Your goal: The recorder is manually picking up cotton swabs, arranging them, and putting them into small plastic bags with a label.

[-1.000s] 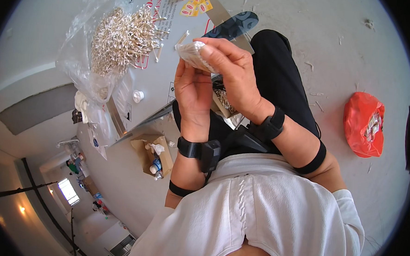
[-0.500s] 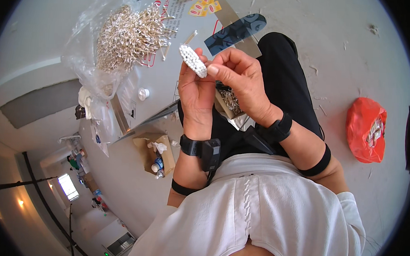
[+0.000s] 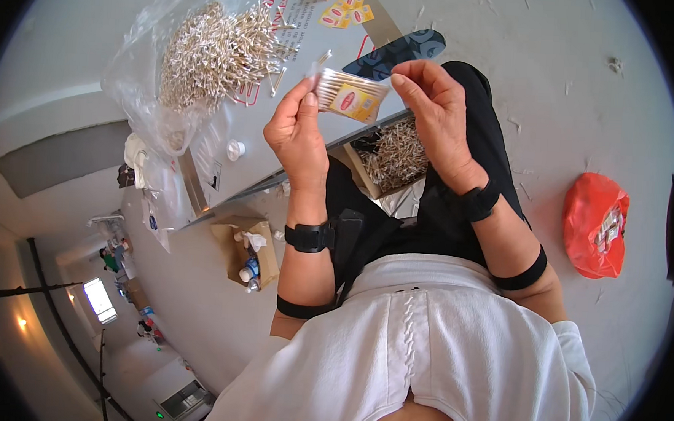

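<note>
In front of me, above the table's near edge, is a clear packet of cotton swabs (image 3: 352, 97) with a yellow label showing. The swabs lie side by side in it, their sticks visible. My left hand (image 3: 298, 136) pinches the packet's left end between thumb and fingers. At the opposite end, the thumb and forefinger of my right hand (image 3: 436, 113) close on the clear plastic edge. Beyond the left hand, a big heap of loose cotton swabs (image 3: 211, 59) spills from a clear plastic bag (image 3: 142, 71). A few stray swabs (image 3: 277, 80) lie beside the heap.
Yellow cards (image 3: 347, 11) lie at the table's far side, near a dark patterned strip (image 3: 399, 52). A small white cap (image 3: 235, 150) stands on the table. Below are an open box of swabs (image 3: 395, 156), a carton with bottles (image 3: 269, 272) and a red bag (image 3: 580, 227) on the floor.
The packet has turned from its white swab tips facing up to its labelled side. My hands have moved apart, left hand leftward and right hand rightward, onto its two ends.
</note>
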A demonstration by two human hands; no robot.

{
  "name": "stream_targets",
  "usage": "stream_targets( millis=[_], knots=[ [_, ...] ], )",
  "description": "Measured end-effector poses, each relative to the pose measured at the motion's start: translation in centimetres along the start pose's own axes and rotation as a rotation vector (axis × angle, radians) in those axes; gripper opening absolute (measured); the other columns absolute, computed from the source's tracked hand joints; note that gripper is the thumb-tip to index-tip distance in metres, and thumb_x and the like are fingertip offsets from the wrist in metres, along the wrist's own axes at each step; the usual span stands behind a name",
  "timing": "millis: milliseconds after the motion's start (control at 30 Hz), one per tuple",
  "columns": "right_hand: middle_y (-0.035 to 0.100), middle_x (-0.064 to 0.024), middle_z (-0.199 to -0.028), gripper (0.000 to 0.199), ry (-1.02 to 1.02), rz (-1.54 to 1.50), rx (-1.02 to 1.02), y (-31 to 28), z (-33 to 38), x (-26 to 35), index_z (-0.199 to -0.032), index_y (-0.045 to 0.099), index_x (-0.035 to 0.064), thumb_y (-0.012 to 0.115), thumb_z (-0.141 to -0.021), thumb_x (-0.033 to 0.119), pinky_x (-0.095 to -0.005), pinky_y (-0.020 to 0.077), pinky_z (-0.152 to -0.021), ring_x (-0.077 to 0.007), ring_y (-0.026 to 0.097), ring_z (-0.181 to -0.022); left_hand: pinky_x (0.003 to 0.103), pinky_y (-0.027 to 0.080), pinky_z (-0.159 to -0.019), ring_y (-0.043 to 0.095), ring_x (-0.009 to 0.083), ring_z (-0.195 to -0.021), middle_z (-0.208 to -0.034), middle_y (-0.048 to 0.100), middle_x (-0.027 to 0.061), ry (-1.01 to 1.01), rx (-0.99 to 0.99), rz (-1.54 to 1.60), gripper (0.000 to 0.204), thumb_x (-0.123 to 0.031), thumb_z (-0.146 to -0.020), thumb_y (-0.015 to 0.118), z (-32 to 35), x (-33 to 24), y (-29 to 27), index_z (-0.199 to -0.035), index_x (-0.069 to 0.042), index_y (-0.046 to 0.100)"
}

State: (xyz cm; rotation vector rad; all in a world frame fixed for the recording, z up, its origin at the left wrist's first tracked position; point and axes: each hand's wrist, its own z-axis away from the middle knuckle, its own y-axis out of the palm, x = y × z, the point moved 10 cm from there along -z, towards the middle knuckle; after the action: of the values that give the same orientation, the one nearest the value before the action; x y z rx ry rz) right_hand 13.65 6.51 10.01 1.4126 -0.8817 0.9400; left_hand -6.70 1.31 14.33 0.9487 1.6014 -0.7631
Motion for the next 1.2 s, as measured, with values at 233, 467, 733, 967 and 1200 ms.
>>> stream_targets(
  millis=[233, 467, 733, 967, 1200],
  knots=[
    [0.059, -0.0038, -0.094, 0.035, -0.263, 0.347, 0.358, 2.8, -0.9, 3.0, -0.108, 0.067, 0.0103, 0.07, -0.074, 0.001, -0.027, 0.0434, -0.063, -0.0137, 0.053, -0.078, 0.034, 0.052, -0.074, 0.065, 0.0266, -0.085, -0.091, 0.068, 0.012, 0.528, 0.318, -0.701, 0.023, 0.009, -0.077, 0.06, 1.3, -4.9, 4.7, -0.096, -0.002, 0.067],
    [0.06, -0.0025, -0.089, 0.034, -0.337, 0.538, 0.441, 5.2, -1.8, -0.6, -0.107, 0.065, 0.0051, 0.067, -0.074, -0.003, -0.0234, 0.0428, -0.06, -0.0112, 0.05, -0.067, 0.036, 0.052, -0.072, 0.064, 0.0284, -0.084, -0.086, 0.067, 0.0117, 0.647, 0.282, -0.75, 0.022, 0.011, -0.072, 0.061, 1.4, -1.3, 4.6, -0.089, -0.001, 0.066],
    [0.061, -0.0124, -0.081, 0.019, -0.357, 0.692, 0.444, 5.8, -1.6, -3.7, -0.091, 0.067, 0.0025, 0.07, -0.073, 0.005, -0.0342, 0.051, -0.064, -0.029, 0.063, -0.071, 0.033, 0.052, -0.072, 0.064, 0.0263, -0.081, -0.086, 0.067, 0.0097, 0.387, 0.236, -0.71, 0.018, 0.008, -0.074, 0.065, 0.8, 3.1, 2.4, -0.088, -0.003, 0.067],
    [0.059, -0.0071, -0.082, 0.013, -0.446, 0.813, 0.483, 7.3, -2.6, -3.3, -0.086, 0.065, 0.0025, 0.07, -0.074, 0.002, -0.0297, 0.0486, -0.061, -0.0236, 0.061, -0.069, 0.036, 0.048, -0.066, 0.058, 0.0269, -0.075, -0.077, 0.059, 0.0075, 0.563, 0.235, -0.716, 0.019, 0.006, -0.07, 0.067, -0.3, 2.0, 1.9, -0.085, -0.004, 0.061],
    [0.052, -0.0059, -0.078, 0.009, -0.924, 1.053, 0.453, 9.7, 0.2, -1.6, -0.077, 0.058, 0.0083, 0.062, -0.069, 0.008, -0.0355, 0.0495, -0.063, -0.0246, 0.059, -0.074, 0.038, 0.045, -0.066, 0.053, 0.0274, -0.079, -0.081, 0.054, 0.0056, 0.708, 0.209, -0.997, 0.015, 0.004, -0.069, 0.065, 1.0, 1.7, 2.2, -0.076, -0.004, 0.056]
  ],
)
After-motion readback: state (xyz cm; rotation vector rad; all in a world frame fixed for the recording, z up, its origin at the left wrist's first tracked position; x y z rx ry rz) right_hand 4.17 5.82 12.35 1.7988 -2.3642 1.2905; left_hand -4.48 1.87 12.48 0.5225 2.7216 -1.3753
